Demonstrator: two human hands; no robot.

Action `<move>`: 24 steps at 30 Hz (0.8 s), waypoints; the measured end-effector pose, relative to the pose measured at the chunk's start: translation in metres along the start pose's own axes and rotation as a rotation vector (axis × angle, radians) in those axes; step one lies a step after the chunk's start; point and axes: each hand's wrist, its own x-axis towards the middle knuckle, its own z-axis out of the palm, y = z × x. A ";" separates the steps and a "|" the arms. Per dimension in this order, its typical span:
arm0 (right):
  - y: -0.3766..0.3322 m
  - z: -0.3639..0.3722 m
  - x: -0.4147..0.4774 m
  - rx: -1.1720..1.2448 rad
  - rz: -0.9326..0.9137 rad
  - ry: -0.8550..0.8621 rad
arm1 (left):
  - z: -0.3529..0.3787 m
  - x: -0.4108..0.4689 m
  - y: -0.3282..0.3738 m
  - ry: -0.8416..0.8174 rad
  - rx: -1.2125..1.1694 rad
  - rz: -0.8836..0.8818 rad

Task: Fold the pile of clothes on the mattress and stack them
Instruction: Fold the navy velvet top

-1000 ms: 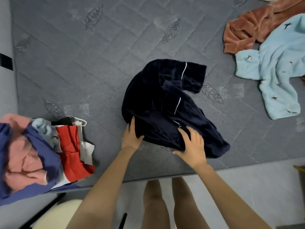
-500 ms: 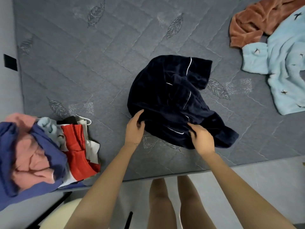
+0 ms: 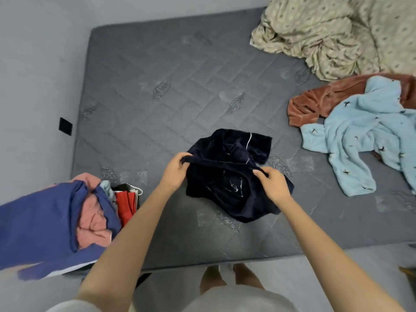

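2 hands [image 3: 175, 171] [image 3: 273, 183] on navy garment [image 3: 227, 183] edge

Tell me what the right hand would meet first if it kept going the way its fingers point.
Its fingers point up-left along the navy garment that the right hand pinches, so probably more of that fabric, then the left hand gripping the same edge. Depth is unclear.

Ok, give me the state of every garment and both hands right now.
Navy garment: unfolded, top edge lifted by both hands.
Left hand: shut on navy garment.
Right hand: shut on navy garment.
Light blue garment: unfolded, spread on mattress.
Rust-brown garment: crumpled, partly under the light blue one.
Left pile: jumbled heap.
Patterned bedding: rumpled.
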 end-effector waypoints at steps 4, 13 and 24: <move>-0.055 -0.024 -0.008 0.069 -0.088 0.038 | -0.031 -0.002 0.057 0.033 -0.219 -0.033; -0.139 -0.075 -0.019 0.472 -0.066 0.111 | -0.100 -0.032 0.156 -0.119 -0.208 0.109; -0.156 -0.079 -0.022 0.490 -0.094 0.080 | -0.114 -0.063 0.228 0.106 0.129 0.447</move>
